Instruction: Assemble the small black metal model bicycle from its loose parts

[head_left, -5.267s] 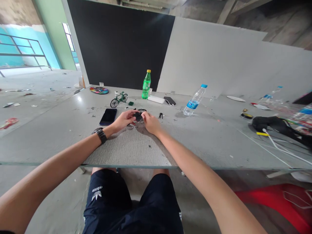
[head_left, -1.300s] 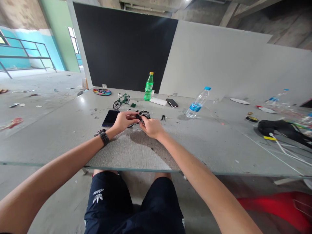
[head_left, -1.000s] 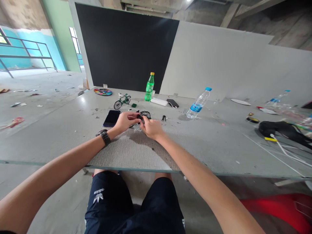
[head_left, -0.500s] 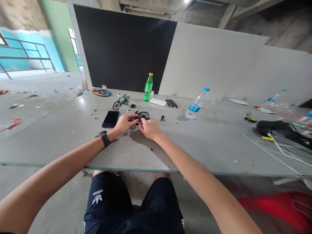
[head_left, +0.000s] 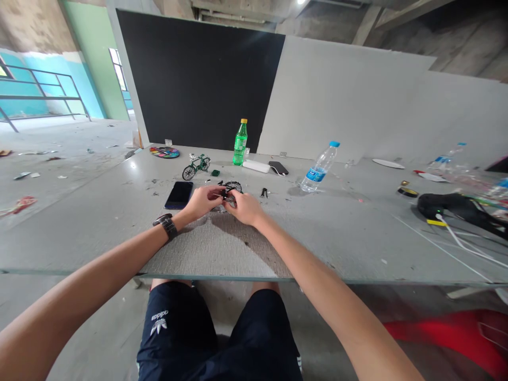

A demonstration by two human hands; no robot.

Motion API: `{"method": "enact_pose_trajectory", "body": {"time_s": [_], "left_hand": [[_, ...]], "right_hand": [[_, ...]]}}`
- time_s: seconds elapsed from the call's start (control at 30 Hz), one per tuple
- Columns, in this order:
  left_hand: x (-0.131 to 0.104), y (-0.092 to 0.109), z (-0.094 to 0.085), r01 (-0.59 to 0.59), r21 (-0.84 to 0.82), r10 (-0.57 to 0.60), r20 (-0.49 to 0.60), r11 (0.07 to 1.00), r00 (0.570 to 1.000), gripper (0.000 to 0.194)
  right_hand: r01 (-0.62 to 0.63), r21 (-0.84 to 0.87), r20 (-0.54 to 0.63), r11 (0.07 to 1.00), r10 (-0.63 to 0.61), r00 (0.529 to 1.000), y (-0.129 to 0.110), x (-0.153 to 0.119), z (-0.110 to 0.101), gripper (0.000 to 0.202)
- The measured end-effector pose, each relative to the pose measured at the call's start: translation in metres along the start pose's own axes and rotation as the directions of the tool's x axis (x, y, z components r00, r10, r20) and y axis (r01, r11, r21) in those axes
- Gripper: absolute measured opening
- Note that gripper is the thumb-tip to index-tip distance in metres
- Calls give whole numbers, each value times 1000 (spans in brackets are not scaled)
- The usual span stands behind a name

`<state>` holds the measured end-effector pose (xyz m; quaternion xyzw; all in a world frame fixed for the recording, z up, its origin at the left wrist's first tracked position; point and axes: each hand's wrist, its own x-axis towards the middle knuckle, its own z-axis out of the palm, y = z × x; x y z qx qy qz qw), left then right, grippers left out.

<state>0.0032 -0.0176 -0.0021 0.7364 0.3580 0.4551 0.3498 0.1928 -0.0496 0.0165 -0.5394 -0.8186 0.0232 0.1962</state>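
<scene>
Close together over the table, my left hand point(head_left: 203, 202) and my right hand point(head_left: 245, 208) meet at their fingertips, both closed. Between them is a black model bicycle point(head_left: 234, 186); its spoked wheel shows just beyond my fingers. The fingers cover the rest, along with a small, thin part that I cannot make out. To the left of my left hand lies a dark phone point(head_left: 179, 195). A green model bicycle point(head_left: 196, 166) stands farther back, with a small green piece point(head_left: 215, 173) beside it. Right of my hands lies a small black forked part point(head_left: 264, 192).
A green drink bottle point(head_left: 240, 143), a white power bank point(head_left: 256, 166) and a black phone point(head_left: 278, 168) are at the back. On the right stand a water bottle point(head_left: 320, 168), a tape roll point(head_left: 407, 192) and a black cabled device point(head_left: 440, 207). A paint palette point(head_left: 164, 152) lies back left.
My fingers have shifted slightly around the black model bicycle, with the right fingertips a little more raised. The whole view has moved a little; the things on the table stay put.
</scene>
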Motion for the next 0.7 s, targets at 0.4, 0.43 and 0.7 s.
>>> {"method": "enact_pose_trajectory", "body": {"time_s": [0.4, 0.43, 0.7], "left_hand": [[0, 9, -10, -238, 404, 258, 5, 883, 966, 21], [1, 8, -14, -254, 476, 289, -1, 842, 957, 21], [11, -15, -41, -181, 750, 247, 25, 636, 969, 33]], "right_hand": [[-187, 35, -96, 982, 189, 977, 64, 2, -41, 44], [-238, 0, -81, 971, 238, 968, 74, 2, -42, 43], [-379, -218, 12, 900, 390, 921, 108, -1, -29, 44]]}}
